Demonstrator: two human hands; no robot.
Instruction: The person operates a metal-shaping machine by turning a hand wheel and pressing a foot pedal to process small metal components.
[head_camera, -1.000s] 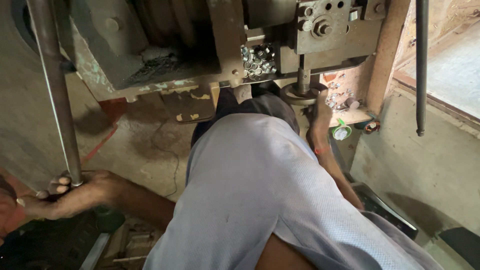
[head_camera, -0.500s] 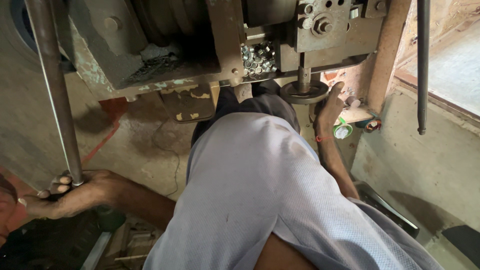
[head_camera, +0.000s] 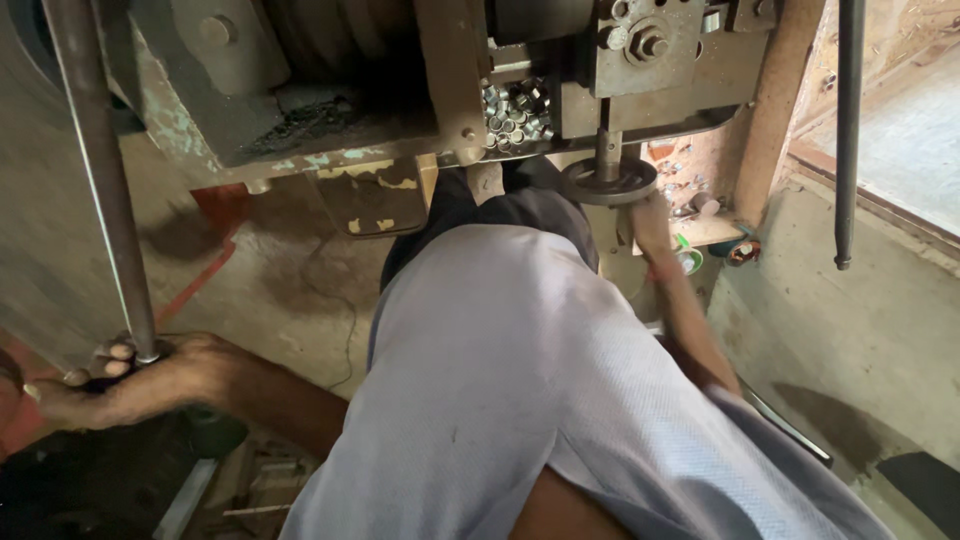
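Right hand (head_camera: 652, 222) had risen since the earlier frame, its grip unreadable, touching round die (head_camera: 608, 182) under the ram. Left hand (head_camera: 120, 375) gripped lever rod (head_camera: 100, 180); an accidental pull risked crushing fingers.

Colour-wise it's mostly grey and rust here. The machine frame (head_camera: 330, 110) is dull grey-brown metal with flaky patches of pale green and cream paint along its lower edge. The long rod (head_camera: 100, 180) on the left is dark grey, and so is the thinner bar (head_camera: 848, 130) on the right. The round die plate (head_camera: 608, 182) is dark steel. The little metal rings (head_camera: 515, 105) piled up inside are shiny silver. The shirt (head_camera: 520, 400) is plain light lavender-grey, the trousers (head_camera: 520, 210) dark charcoal. The floor (head_camera: 290, 280) is dusty brown concrete with a red stripe. A small green-and-white roll (head_camera: 688, 260) sits beside a dark reddish one (head_camera: 742, 250).
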